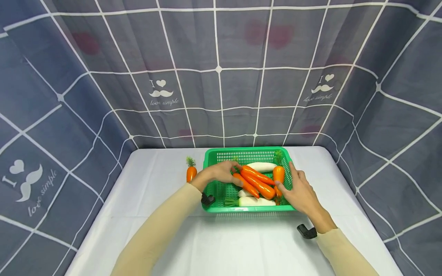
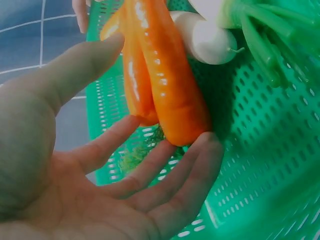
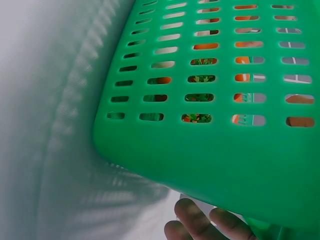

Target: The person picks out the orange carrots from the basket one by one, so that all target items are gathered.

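A green plastic basket holds several glossy orange-red carrots piled in its middle. Among them lie white radishes, partly covered. My left hand reaches in over the left side, thumb and spread fingers around the carrots' near ends; in the left wrist view the fingertips touch or nearly touch them. At the basket's right wall is my right hand, its thumb over an orange carrot and its other fingers outside the rim. The right wrist view shows those fingers extended beside the rim.
One more carrot with a green top lies on the white tablecloth, left of the basket and partly behind my left arm. Blue-grey checked curtains enclose the back and both sides.
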`<state>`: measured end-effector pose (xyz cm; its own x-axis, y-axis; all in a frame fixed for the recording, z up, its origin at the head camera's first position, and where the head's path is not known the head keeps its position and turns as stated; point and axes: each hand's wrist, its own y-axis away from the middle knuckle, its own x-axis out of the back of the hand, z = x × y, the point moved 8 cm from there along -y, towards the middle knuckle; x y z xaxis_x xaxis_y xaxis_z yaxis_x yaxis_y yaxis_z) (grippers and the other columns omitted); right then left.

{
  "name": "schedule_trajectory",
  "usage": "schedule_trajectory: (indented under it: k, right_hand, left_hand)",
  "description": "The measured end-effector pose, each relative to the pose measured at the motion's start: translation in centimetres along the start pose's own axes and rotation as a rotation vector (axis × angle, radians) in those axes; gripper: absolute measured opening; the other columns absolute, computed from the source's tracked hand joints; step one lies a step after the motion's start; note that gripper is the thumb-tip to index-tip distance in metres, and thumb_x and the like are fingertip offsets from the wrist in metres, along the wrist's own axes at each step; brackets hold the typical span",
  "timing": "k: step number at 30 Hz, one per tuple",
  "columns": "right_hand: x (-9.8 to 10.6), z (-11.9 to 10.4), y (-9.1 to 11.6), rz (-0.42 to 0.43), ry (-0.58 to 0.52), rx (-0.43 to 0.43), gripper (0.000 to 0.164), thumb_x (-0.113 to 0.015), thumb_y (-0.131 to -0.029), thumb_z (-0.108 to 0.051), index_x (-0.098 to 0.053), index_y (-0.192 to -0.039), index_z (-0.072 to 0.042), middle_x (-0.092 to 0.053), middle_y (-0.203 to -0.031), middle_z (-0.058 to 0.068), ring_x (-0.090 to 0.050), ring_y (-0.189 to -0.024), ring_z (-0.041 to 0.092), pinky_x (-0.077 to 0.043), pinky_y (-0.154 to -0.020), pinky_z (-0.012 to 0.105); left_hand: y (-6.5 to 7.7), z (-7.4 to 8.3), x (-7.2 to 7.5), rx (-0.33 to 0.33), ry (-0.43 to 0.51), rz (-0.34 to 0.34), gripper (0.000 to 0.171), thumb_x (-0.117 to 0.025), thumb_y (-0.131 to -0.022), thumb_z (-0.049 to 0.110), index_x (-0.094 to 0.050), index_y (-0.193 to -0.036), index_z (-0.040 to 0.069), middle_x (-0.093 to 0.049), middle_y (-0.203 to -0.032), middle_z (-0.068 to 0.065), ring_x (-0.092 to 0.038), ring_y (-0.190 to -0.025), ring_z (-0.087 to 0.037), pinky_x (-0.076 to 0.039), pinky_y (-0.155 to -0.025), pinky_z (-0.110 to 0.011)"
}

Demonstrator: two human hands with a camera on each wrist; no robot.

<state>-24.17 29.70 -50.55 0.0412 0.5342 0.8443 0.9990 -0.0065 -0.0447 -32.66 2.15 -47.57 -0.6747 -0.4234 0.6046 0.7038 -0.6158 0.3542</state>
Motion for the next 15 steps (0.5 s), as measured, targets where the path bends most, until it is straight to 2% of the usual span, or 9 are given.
schedule_trajectory:
  k: [3,5,7,10,15]
  right_hand:
    - [0.0,0.0,0.0,0.003,0.002,-0.002,0.109,-0.062,-0.115,-0.066,-0.006,-0.188,-0.008,-0.044,-0.168,0.041,-0.072,-0.125,0.061,-0.064,-0.095,0.075]
    - [0.0,0.0,0.0,0.001,0.004,-0.003,0.109,-0.062,-0.115,-0.065,-0.006,-0.188,-0.008,-0.044,-0.168,0.041,-0.073,-0.124,0.061,-0.064,-0.095,0.075]
    - [-0.1,0.1,0.0,-0.001,0.005,-0.005,0.109,-0.063,-0.115,-0.065,-0.006,-0.188,-0.007,-0.044,-0.168,0.042,-0.073,-0.122,0.06,-0.064,-0.094,0.074]
    - [-0.1,0.1,0.0,-0.004,0.008,-0.005,0.11,-0.063,-0.115,-0.065,-0.005,-0.188,-0.007,-0.044,-0.167,0.042,-0.072,-0.123,0.061,-0.064,-0.096,0.075]
    - [-0.1,0.1,0.0,-0.005,0.01,-0.003,0.11,-0.062,-0.115,-0.066,-0.005,-0.188,-0.008,-0.045,-0.167,0.041,-0.072,-0.123,0.061,-0.063,-0.096,0.076]
  left_hand:
    - [-0.4,-0.4,-0.4,0.038,0.098,-0.031,0.074,-0.092,-0.101,0.03,-0.059,-0.163,0.006,-0.063,-0.157,-0.026,-0.074,-0.113,-0.042,-0.067,-0.104,-0.056]
    - [-0.7,-0.8,-0.6,0.062,0.17,-0.053,0.071,-0.093,-0.102,0.027,-0.058,-0.159,0.005,-0.063,-0.151,-0.024,-0.074,-0.104,-0.041,-0.068,-0.105,-0.06]
    - [-0.9,-1.0,-0.9,0.077,0.233,-0.077,0.068,-0.093,-0.102,0.025,-0.057,-0.156,0.004,-0.062,-0.147,-0.022,-0.073,-0.101,-0.037,-0.067,-0.108,-0.061]
    - [-1.2,-1.3,-1.1,0.069,0.276,-0.092,0.063,-0.092,-0.102,0.021,-0.059,-0.153,0.003,-0.063,-0.149,-0.02,-0.072,-0.1,-0.032,-0.065,-0.114,-0.06]
    - [-1.3,-1.5,-1.0,0.039,0.301,-0.062,0.057,-0.093,-0.101,0.017,-0.066,-0.149,0.001,-0.063,-0.156,-0.019,-0.073,-0.107,-0.022,-0.064,-0.119,-0.055]
